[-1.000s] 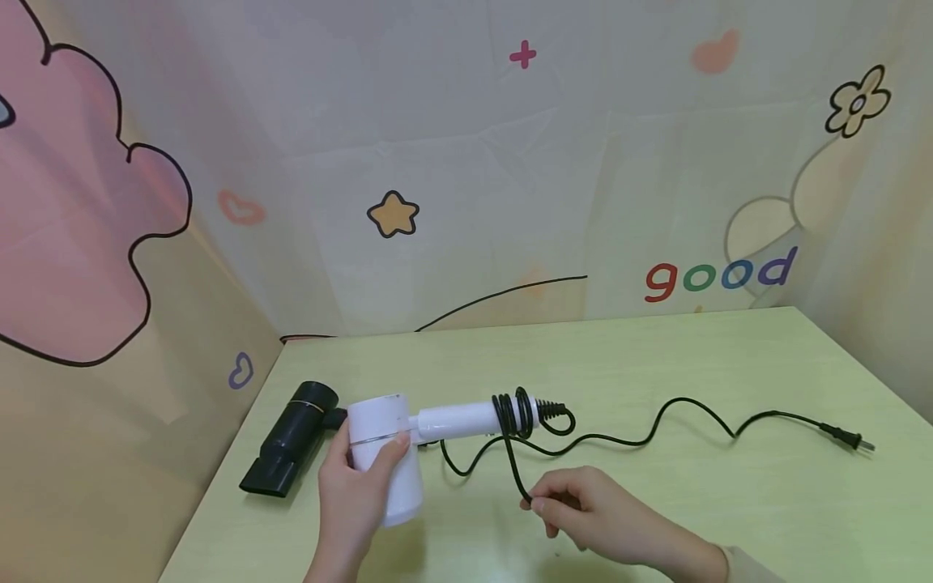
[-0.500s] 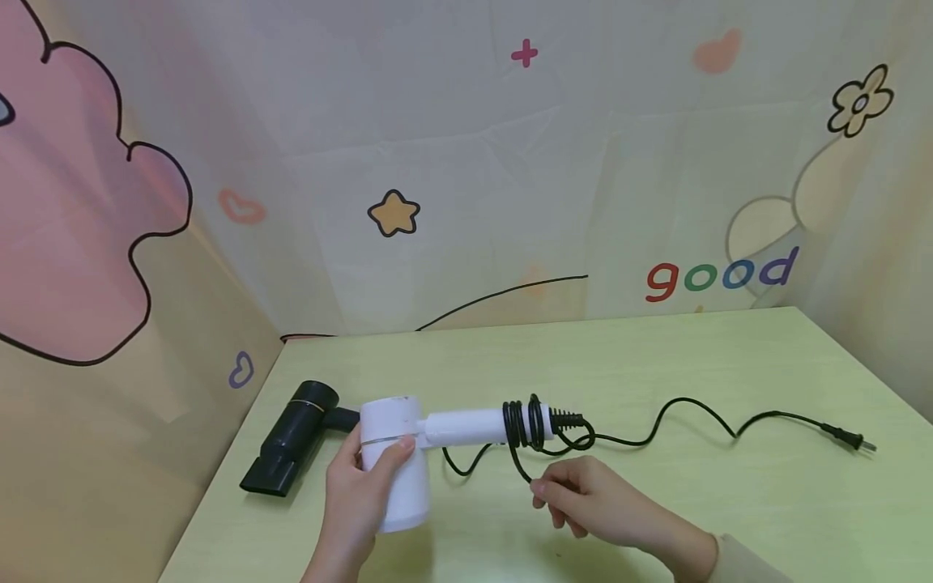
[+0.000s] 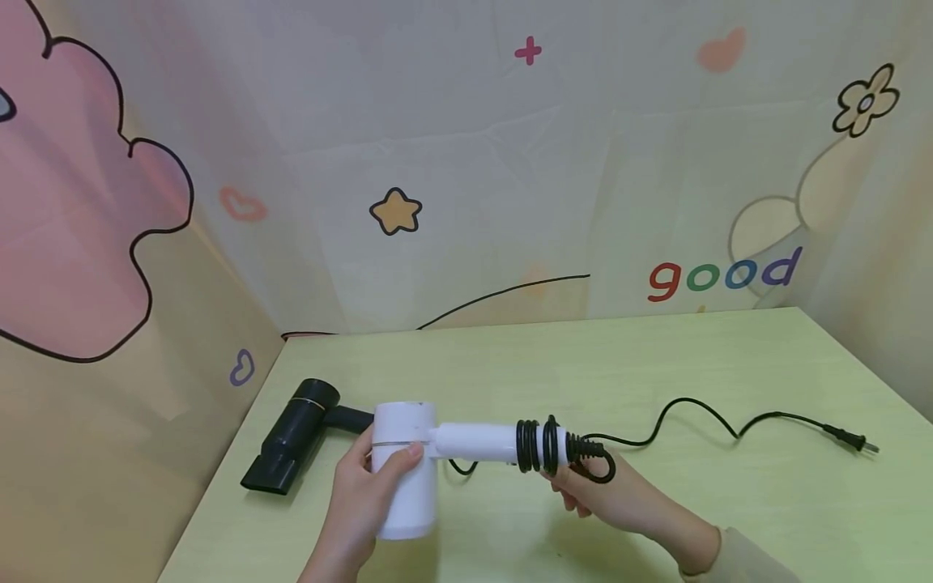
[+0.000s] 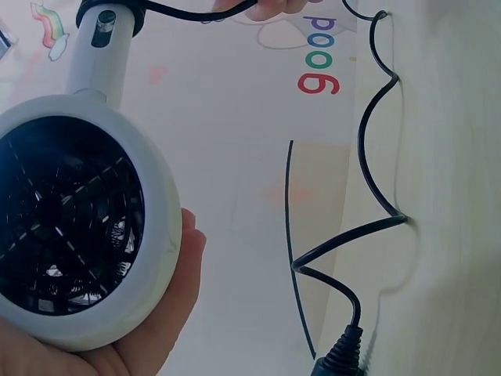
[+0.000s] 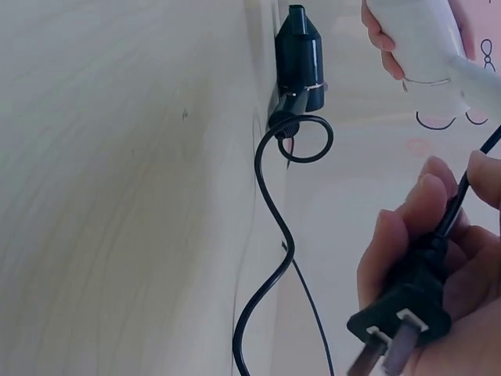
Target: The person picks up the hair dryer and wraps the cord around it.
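My left hand point(image 3: 364, 494) grips the barrel of a white hair dryer point(image 3: 404, 502), thumb in front; its handle points right. Black cord point(image 3: 528, 445) is wound in several turns round the handle's end, with a loop at the strain relief. Behind that end, my right hand point(image 3: 612, 494) pinches the cord. In the right wrist view the curled fingers of my right hand point(image 5: 438, 251) hold the cord and its two-pin plug point(image 5: 399, 317). The left wrist view shows the dryer's round dark grille point(image 4: 66, 215) above my left palm.
A black hair dryer point(image 3: 287, 441) lies at the table's left, partly behind the white one. Its cord point(image 3: 685, 399) runs right across the table point(image 3: 729, 348) to a plug point(image 3: 849, 439). A printed curtain point(image 3: 466, 178) hangs behind.
The white dryer and left hand have shifted right and slightly down. My right hand has moved up and right to behind the handle's end, taking the held cord stretch with it.
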Demonstrator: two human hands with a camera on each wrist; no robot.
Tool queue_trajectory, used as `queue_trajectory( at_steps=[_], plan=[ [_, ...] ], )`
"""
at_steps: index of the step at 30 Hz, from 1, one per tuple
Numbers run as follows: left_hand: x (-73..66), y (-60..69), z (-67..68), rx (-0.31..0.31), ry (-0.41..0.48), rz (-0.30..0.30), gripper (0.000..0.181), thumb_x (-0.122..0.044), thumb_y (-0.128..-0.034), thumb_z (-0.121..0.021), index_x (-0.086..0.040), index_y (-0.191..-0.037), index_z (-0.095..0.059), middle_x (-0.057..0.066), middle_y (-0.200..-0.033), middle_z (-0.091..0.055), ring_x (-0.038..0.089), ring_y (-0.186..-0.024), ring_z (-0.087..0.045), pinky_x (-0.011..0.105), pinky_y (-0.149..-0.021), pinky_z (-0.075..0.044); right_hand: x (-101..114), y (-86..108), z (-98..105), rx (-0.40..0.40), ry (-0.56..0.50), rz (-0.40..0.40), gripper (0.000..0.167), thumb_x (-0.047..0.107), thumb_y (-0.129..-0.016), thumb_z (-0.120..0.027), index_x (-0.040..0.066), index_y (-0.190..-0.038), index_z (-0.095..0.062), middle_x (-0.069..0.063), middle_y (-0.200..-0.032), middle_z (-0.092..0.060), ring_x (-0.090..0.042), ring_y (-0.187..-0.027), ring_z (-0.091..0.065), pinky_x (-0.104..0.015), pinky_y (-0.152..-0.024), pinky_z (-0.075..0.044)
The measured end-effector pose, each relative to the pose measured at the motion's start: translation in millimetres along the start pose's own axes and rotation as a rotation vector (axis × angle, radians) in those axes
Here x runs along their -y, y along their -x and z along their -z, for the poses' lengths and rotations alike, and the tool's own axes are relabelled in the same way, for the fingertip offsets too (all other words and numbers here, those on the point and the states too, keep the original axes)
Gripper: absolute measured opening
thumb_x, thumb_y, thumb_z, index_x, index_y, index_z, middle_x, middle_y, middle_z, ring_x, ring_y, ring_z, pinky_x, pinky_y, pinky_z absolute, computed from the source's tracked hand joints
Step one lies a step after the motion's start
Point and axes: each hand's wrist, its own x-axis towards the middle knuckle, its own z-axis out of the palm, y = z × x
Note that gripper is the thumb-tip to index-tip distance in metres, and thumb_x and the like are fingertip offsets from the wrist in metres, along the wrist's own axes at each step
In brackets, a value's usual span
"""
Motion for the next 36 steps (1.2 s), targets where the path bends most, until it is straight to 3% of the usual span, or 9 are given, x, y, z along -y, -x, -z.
queue_trajectory(
  at_steps=[5,10,13,18,20,26,36],
  plan=[
    [-0.4,0.5,0.4,0.036,-0.008,-0.003,0.064,-0.023,-0.0833,-0.071,-0.011,-0.140,-0.044,0.020,-0.110,-0.058,0.022,-0.085,-0.060,0.035,-0.068,-0.052,1.4,-1.4,7.8,-0.024,-0.010,0.080,0.017,0.009,-0.093,-0.050,0.001,-0.082,-0.059,0.005,-0.059,-0.049,-0.003,-0.051,-0.046,-0.023,-0.045,-0.040],
    [1.9,0.3,1.8,0.082,0.006,-0.023,0.060,-0.020,-0.0828,-0.071,-0.010,-0.137,-0.047,0.019,-0.105,-0.060,0.021,-0.082,-0.062,0.036,-0.067,-0.053,2.6,-2.7,10.5,-0.056,-0.008,0.157,0.014,0.006,-0.090,-0.055,0.001,-0.077,-0.057,0.008,-0.059,-0.046,0.000,-0.053,-0.040,-0.020,-0.047,-0.036],
    [3.4,0.3,2.5,0.111,0.006,-0.035,0.056,-0.020,-0.0825,-0.072,-0.010,-0.133,-0.050,0.018,-0.104,-0.061,0.021,-0.081,-0.062,0.036,-0.066,-0.053,3.4,-3.0,11.6,-0.073,-0.007,0.133,0.016,0.009,-0.089,-0.060,0.001,-0.075,-0.057,0.006,-0.064,-0.052,0.000,-0.055,-0.040,-0.019,-0.049,-0.035],
    [3.8,0.5,3.9,0.151,-0.017,-0.035,0.052,-0.021,-0.0817,-0.072,-0.011,-0.128,-0.052,0.017,-0.105,-0.061,0.023,-0.080,-0.062,0.037,-0.066,-0.053,7.0,-1.8,14.5,-0.078,-0.068,0.053,0.019,0.012,-0.091,-0.059,-0.004,-0.079,-0.060,-0.004,-0.073,-0.064,-0.002,-0.058,-0.050,-0.021,-0.050,-0.046],
    [3.4,0.6,4.4,0.161,-0.028,-0.028,0.052,-0.022,-0.0808,-0.073,-0.012,-0.128,-0.053,0.017,-0.105,-0.061,0.023,-0.080,-0.062,0.037,-0.066,-0.053,8.4,-1.2,15.4,-0.087,-0.050,0.042,0.024,0.018,-0.092,-0.060,-0.002,-0.079,-0.061,-0.002,-0.069,-0.062,-0.002,-0.059,-0.050,-0.021,-0.053,-0.046],
    [2.7,1.6,5.4,0.191,-0.060,-0.034,0.054,-0.023,-0.0788,-0.075,-0.015,-0.127,-0.053,0.017,-0.100,-0.062,0.024,-0.078,-0.062,0.038,-0.064,-0.053,11.8,0.8,16.6,-0.117,0.043,0.073,0.027,0.028,-0.089,-0.064,0.005,-0.076,-0.062,0.008,-0.057,-0.037,-0.001,-0.053,-0.032,-0.020,-0.048,-0.032],
    [2.9,1.6,4.5,0.197,-0.127,-0.070,0.055,-0.023,-0.0770,-0.077,-0.017,-0.127,-0.054,0.016,-0.100,-0.062,0.023,-0.077,-0.062,0.036,-0.063,-0.052,15.2,0.3,18.4,-0.113,0.038,0.087,0.024,0.029,-0.089,-0.064,0.008,-0.076,-0.064,0.008,-0.058,-0.035,-0.001,-0.054,-0.030,-0.022,-0.049,-0.031]
  ],
)
